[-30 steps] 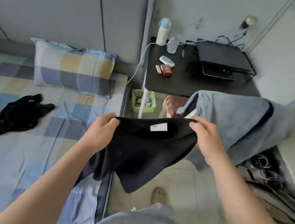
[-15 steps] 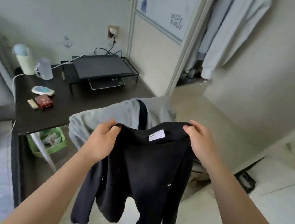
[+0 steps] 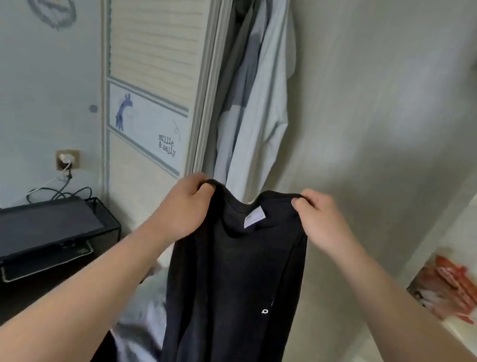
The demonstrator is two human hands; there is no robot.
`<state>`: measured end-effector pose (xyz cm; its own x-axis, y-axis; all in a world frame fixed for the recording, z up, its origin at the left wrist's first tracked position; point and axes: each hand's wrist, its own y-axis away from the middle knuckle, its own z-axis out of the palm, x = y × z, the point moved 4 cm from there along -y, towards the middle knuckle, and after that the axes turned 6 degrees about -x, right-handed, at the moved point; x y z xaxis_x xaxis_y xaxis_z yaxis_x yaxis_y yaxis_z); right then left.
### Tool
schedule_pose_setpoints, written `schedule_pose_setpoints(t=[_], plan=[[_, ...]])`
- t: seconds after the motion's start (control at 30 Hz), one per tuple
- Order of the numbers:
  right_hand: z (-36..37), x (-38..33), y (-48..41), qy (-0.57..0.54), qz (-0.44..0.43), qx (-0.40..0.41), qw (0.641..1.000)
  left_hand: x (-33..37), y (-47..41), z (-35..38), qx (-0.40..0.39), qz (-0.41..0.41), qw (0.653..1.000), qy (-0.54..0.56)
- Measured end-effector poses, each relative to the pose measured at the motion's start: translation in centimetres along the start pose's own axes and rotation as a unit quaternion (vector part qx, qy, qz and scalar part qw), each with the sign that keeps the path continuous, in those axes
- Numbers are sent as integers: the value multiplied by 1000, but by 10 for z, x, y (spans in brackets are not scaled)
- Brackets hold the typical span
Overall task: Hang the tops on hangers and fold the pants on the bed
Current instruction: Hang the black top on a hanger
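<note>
Head view shows the left hand [image 3: 187, 204] and the right hand [image 3: 321, 221], each with fingers curled on one shoulder of a black top [image 3: 233, 285]. The top hangs in the air before the open wardrobe [image 3: 154, 50], below the light garments [image 3: 260, 93] hanging there.

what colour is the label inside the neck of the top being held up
White, against the black top; the label shows best in the head view.

- black top [image 3: 233, 285]: matt, soft cloth; white neck label [image 3: 254, 217] smooth
- pale grey hanging garments [image 3: 260, 93]: matt cloth, creased
- wardrobe door [image 3: 159, 35]: smooth cream panel, ribbed slats in the upper part
- desk riser [image 3: 30, 227]: matt black top, thin wire-metal frame
</note>
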<state>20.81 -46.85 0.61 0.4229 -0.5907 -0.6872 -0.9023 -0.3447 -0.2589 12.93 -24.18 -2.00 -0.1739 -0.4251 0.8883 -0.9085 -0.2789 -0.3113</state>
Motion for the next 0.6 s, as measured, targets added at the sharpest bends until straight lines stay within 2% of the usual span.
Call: schedule_pose_setpoints(t=[0.23,0.43,0.6], plan=[[-98,-57,-89,103,-12,97,990,97,-132,1,1,112,994,-13],[-174,-103,-149,158,10,150,976,187,-229,-1,-35,217,975,-11],[-237,-134,-188,276,61,218,934,257,-289,3,-33,284,958,-20]])
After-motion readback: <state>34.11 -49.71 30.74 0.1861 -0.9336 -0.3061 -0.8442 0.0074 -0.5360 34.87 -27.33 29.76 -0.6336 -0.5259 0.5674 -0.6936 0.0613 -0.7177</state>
